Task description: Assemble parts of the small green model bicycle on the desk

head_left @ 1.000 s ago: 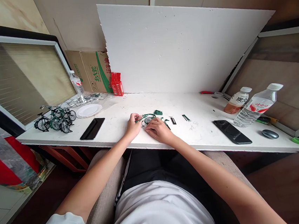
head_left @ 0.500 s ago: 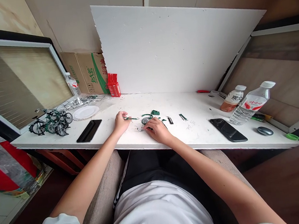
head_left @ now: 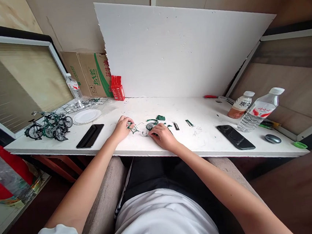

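Observation:
Pinched in the fingers of my left hand [head_left: 122, 128] is a thin green model bicycle frame [head_left: 134, 129], held low over the white tabletop. My right hand [head_left: 163, 136] rests on the table with its fingers pressed together around a small part that they mostly hide. A spoked wheel [head_left: 150, 125] lies just beyond those fingertips, beside a curved green mudguard [head_left: 152, 120]. Farther back is a green block-shaped piece [head_left: 161, 117]. Right of my right hand lie a small black part [head_left: 176, 126] and a slim green part [head_left: 189, 123].
Several small model bicycles [head_left: 49, 127] stand at the left, near white plates [head_left: 86, 116] and a phone [head_left: 90, 136]. On the right are another phone [head_left: 235, 137], two bottles [head_left: 261, 108] and a mouse [head_left: 273, 138]. A white board [head_left: 188, 51] leans behind the table.
My left hand has turned the green frame, so its open outline now shows, and shifted slightly left. My right hand has stayed nearly in place. The whole view has shifted a little.

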`<state>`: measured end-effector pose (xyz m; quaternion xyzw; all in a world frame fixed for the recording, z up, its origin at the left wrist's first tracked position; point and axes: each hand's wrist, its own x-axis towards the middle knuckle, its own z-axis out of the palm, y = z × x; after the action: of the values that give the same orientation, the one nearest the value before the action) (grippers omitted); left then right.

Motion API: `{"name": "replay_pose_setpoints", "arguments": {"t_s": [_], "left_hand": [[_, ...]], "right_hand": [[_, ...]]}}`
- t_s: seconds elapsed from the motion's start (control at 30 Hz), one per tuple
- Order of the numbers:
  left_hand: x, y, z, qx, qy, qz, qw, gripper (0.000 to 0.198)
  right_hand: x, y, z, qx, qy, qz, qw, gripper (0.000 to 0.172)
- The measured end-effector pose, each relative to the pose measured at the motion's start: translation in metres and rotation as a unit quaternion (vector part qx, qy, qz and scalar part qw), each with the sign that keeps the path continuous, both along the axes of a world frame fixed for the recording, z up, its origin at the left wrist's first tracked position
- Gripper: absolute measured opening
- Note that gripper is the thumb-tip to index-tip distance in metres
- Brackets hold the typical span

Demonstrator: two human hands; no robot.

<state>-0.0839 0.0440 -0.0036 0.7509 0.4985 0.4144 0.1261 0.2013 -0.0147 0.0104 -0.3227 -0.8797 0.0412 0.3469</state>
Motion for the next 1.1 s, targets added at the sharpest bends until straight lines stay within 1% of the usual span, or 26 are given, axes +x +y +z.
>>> {"name": "replay_pose_setpoints", "arguments": {"t_s": [0.13, 0.3, 0.47, 0.57, 0.63, 0.7, 0.77, 0.8, 0.93, 1.1], "left_hand": [[0.003, -0.004, 0.000, 0.036, 0.064, -0.001, 0.997, 0.012], [0.006, -0.005, 0.000, 0.041, 0.069, -0.010, 0.997, 0.014], [0.007, -0.008, 0.005, 0.081, 0.083, 0.042, 0.992, 0.016], [0.007, -0.009, 0.007, 0.082, 0.073, 0.074, 0.991, 0.021], [0.007, -0.009, 0.008, 0.074, 0.063, 0.078, 0.992, 0.020], [0.006, -0.008, 0.008, 0.056, 0.051, 0.054, 0.996, 0.013], [0.005, -0.007, 0.007, 0.038, 0.036, 0.013, 0.999, 0.005], [0.004, -0.006, 0.006, 0.032, 0.030, -0.005, 0.999, 0.003], [0.003, -0.002, 0.003, 0.030, 0.021, -0.034, 0.999, 0.011], [0.004, 0.001, 0.000, 0.028, 0.014, -0.041, 0.999, 0.018]], "right_hand": [[-0.001, -0.002, 0.001, 0.005, -0.003, 0.001, 1.000, 0.023], [-0.001, -0.002, 0.002, 0.001, -0.001, 0.006, 1.000, 0.023], [0.000, -0.002, 0.002, -0.001, 0.007, 0.007, 1.000, 0.021], [0.000, -0.002, 0.002, -0.005, 0.004, 0.005, 1.000, 0.022], [0.001, -0.001, 0.001, -0.005, 0.005, 0.005, 1.000, 0.022], [0.001, -0.001, 0.001, -0.003, 0.008, 0.005, 1.000, 0.021], [0.001, -0.001, 0.001, -0.004, 0.008, 0.007, 1.000, 0.021], [0.002, -0.001, 0.001, -0.006, 0.007, 0.008, 1.000, 0.022], [0.002, -0.002, 0.001, -0.008, 0.008, 0.010, 1.000, 0.022], [0.001, -0.003, 0.002, -0.009, 0.006, 0.003, 1.000, 0.022]]}}
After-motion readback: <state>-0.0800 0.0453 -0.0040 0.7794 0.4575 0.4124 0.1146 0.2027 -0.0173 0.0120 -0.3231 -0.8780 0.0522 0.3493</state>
